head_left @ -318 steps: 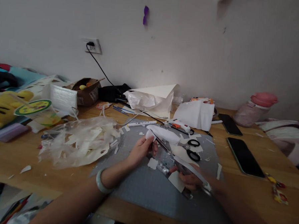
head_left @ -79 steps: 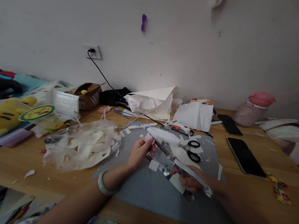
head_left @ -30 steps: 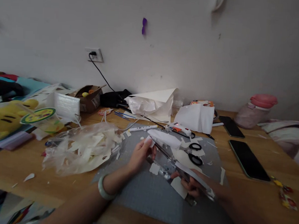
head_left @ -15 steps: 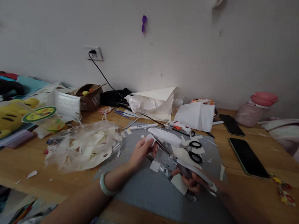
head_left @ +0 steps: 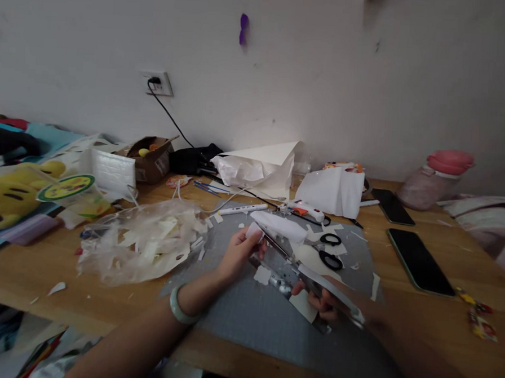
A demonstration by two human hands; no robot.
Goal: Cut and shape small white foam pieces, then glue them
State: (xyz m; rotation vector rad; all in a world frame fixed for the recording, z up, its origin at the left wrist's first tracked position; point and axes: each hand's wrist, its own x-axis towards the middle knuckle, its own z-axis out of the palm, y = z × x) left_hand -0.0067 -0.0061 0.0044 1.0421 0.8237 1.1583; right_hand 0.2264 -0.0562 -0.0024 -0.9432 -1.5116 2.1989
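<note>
Fingers of my left hand (head_left: 238,251) pinch a small white paper (head_left: 253,231) above the gray mat (head_left: 245,329); the scissors (head_left: 311,275) reach it with their tips, and my right hand (head_left: 327,312), over the mat's right half, is clamped round their handles. Cutting looks partway: this paper seems unfinished, while a trimmed strip (head_left: 375,287) lies at the mat's right edge.

Dim, flat light; wall (head_left: 317,91) reads palest around mid-frame, falling off to grey at the upper corners. Right hand (head_left: 326,304) is shaded and soft, murky shadow across lower right. Wide-angle stretch at both sides, bottle (head_left: 429,188) skewed; faint sheen on plastic bag (head_left: 105,254).
</note>
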